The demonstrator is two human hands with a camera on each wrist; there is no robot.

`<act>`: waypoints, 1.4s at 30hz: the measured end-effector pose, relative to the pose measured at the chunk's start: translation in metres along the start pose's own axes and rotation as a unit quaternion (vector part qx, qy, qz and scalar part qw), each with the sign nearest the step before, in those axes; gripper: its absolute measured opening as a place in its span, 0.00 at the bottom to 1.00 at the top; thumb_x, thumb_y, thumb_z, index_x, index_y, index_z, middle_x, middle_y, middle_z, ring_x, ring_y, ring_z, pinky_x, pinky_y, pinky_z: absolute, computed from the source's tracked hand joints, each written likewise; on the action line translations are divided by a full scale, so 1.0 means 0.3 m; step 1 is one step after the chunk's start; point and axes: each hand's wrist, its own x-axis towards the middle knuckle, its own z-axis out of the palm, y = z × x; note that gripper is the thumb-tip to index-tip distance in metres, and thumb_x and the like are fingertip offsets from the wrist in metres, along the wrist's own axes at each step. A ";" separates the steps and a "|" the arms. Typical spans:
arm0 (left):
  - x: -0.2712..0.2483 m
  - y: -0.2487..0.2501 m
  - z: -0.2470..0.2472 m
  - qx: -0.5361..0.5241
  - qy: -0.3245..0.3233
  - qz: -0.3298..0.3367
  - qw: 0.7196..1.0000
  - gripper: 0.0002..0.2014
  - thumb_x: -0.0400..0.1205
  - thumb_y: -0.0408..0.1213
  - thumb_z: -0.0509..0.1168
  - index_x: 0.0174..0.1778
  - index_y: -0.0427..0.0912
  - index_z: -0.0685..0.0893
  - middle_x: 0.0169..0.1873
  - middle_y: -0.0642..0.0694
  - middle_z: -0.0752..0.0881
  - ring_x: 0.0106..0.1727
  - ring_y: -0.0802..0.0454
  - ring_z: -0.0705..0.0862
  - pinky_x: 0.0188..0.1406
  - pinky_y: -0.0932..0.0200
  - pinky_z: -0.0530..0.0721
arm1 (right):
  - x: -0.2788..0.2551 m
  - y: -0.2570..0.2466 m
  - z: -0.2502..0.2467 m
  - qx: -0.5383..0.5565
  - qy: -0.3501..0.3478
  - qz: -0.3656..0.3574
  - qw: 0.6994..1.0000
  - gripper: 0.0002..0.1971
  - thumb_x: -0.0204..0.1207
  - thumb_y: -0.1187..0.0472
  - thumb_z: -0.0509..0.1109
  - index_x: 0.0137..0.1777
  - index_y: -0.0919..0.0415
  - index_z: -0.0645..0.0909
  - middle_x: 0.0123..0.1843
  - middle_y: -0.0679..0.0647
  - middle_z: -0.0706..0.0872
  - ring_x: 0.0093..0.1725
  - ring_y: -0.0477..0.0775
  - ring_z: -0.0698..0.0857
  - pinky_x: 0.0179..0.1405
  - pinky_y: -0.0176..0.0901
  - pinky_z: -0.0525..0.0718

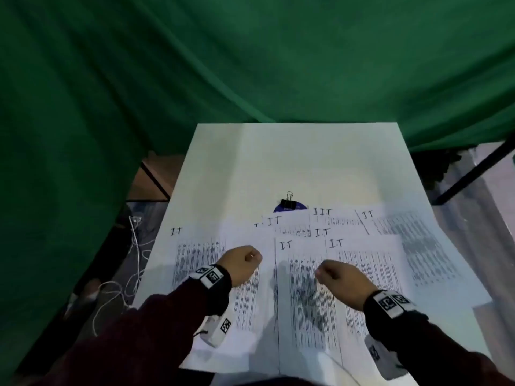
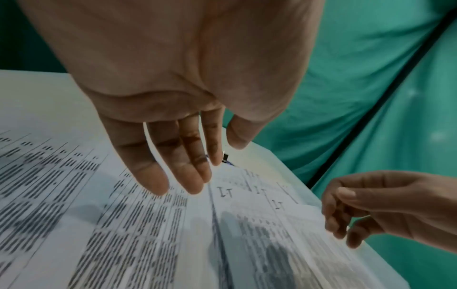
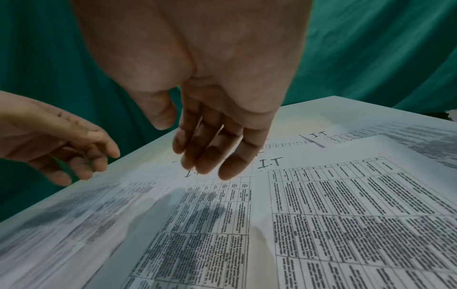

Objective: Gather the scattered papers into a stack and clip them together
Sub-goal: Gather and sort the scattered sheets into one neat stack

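Several printed sheets marked "I.T" lie spread and overlapping over the near half of the white table (image 1: pixel 292 157): one at the left (image 1: pixel 200 254), one in the middle (image 1: pixel 303 302), others at the right (image 1: pixel 418 246). A black binder clip (image 1: pixel 288 203) stands just beyond them; in the left wrist view the clip (image 2: pixel 225 157) peeks out past my fingers. My left hand (image 1: pixel 252 256) hovers over the left sheet (image 2: pixel 74 195), fingers relaxed, holding nothing. My right hand (image 1: pixel 324 273) hovers over the middle sheets (image 3: pixel 346 205), fingers hanging loose (image 3: pixel 232 168) and empty.
A purple disc (image 1: pixel 295 208) lies under the clip. Green cloth (image 1: pixel 250 65) hangs behind and to the left of the table. White cables (image 1: pixel 133 260) lie on the floor at the left. A black frame bar (image 1: pixel 473 174) slants at the right.
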 end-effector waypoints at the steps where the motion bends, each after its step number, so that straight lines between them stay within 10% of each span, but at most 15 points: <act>1: 0.015 -0.007 0.002 0.003 0.002 -0.011 1.000 0.12 0.86 0.52 0.61 0.55 0.51 0.86 0.50 0.49 0.88 0.49 0.46 0.88 0.45 0.57 0.84 | 0.024 0.002 0.001 0.001 0.005 -0.005 1.000 0.14 0.87 0.46 0.63 0.49 0.54 0.84 0.44 0.54 0.91 0.46 0.60 0.89 0.47 0.49 0.85; 10: 0.135 -0.021 0.205 -0.052 -0.060 -0.101 0.992 0.19 0.85 0.51 0.62 0.53 0.36 0.83 0.42 0.46 0.85 0.41 0.45 0.84 0.48 0.49 0.88 | 0.205 0.057 0.075 -0.132 -0.018 0.063 0.989 0.25 0.83 0.43 0.68 0.75 0.53 0.78 0.75 0.60 0.80 0.73 0.64 0.79 0.74 0.58 0.79; 15: 0.147 0.094 0.374 -0.083 0.013 -0.133 0.988 0.26 0.83 0.50 0.68 0.73 0.40 0.76 0.66 0.43 0.84 0.62 0.39 0.85 0.60 0.51 0.84 | 0.189 0.050 0.155 -0.182 -0.053 0.092 0.978 0.35 0.82 0.41 0.67 0.87 0.51 0.66 0.87 0.59 0.63 0.85 0.67 0.61 0.84 0.64 0.67; 32: -0.059 -0.128 -0.073 -0.248 0.199 -0.115 0.941 0.18 0.85 0.50 0.67 0.71 0.52 0.83 0.65 0.52 0.88 0.66 0.47 0.83 0.68 0.48 0.78 | 0.080 0.169 0.057 0.100 0.080 0.099 0.987 0.26 0.85 0.50 0.69 0.82 0.52 0.74 0.80 0.57 0.78 0.79 0.59 0.77 0.76 0.55 0.75; 37: -0.070 -0.161 -0.075 -0.246 0.172 -0.113 0.947 0.20 0.83 0.54 0.69 0.71 0.55 0.83 0.66 0.56 0.86 0.69 0.49 0.82 0.72 0.45 0.75 | 0.019 0.311 0.034 0.002 0.228 0.253 0.940 0.31 0.79 0.49 0.75 0.79 0.59 0.74 0.80 0.67 0.76 0.77 0.69 0.74 0.72 0.65 0.77; 42: -0.044 -0.159 -0.024 -0.213 0.128 -0.117 0.961 0.32 0.78 0.64 0.68 0.76 0.54 0.77 0.73 0.51 0.83 0.74 0.45 0.79 0.75 0.38 0.74 | -0.054 0.490 0.058 -0.104 0.171 0.412 0.889 0.54 0.59 0.25 0.78 0.78 0.57 0.64 0.76 0.68 0.73 0.76 0.70 0.74 0.74 0.69 0.76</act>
